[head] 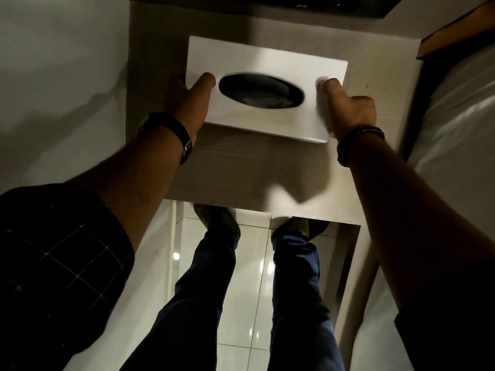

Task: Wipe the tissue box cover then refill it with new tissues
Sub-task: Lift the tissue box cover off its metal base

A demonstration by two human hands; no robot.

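The white tissue box cover (257, 61) has a dark oval opening in its top, and no tissue shows through the opening. It is over the small pale wooden bedside table (235, 170), its near edge slightly raised. My left hand (187, 100) grips its left end, thumb on top beside the oval. My right hand (348, 108) grips its right end, thumb on top. Both wrists wear dark bands.
A grey wall runs along the left of the table. A bed with white sheets (450, 124) and a wooden frame stands at the right. Below the table's front edge are my legs and shoes on glossy white floor tiles (257, 277).
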